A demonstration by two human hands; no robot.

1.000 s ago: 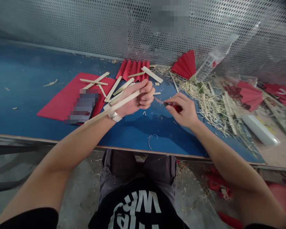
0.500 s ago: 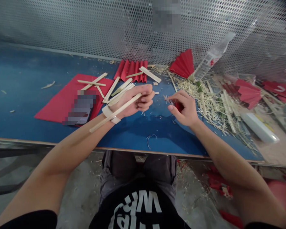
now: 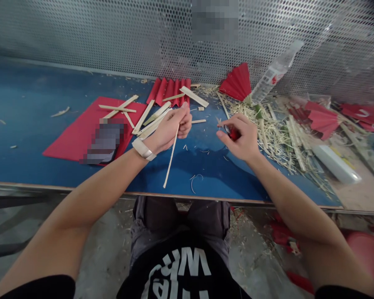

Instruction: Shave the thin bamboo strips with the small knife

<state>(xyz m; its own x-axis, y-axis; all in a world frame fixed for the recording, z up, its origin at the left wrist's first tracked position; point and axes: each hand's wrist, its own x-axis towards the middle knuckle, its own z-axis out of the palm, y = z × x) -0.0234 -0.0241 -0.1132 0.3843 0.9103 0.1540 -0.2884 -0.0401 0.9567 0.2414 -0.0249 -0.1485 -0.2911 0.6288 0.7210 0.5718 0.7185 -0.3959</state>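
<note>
My left hand (image 3: 174, 126) is closed around a thin bamboo strip (image 3: 171, 157), whose free end slants down toward the table's front edge. Across a gap to the right, my right hand (image 3: 240, 136) is curled around a small red and black tool (image 3: 232, 132). Most of that tool is hidden in the palm, so its kind cannot be made out. Thin pale shavings (image 3: 218, 122) cling by the right fingertips. Behind the left hand, several bamboo strips (image 3: 152, 126) lie on the blue table (image 3: 90, 176).
A phone (image 3: 104, 141) lies on red paper (image 3: 68, 139). Pleated red paper (image 3: 168, 92) is at the back. To the right are a red fan (image 3: 237, 82), a plastic bottle (image 3: 276, 74), heaped shavings (image 3: 277, 145) and a white block-like thing (image 3: 336, 164). A perforated metal screen (image 3: 112, 45) bounds the table.
The left hand has turned and drawn slightly left. Its bamboo strip has swung from lying along the forearm to pointing down toward the table edge. My right hand has barely moved.
</note>
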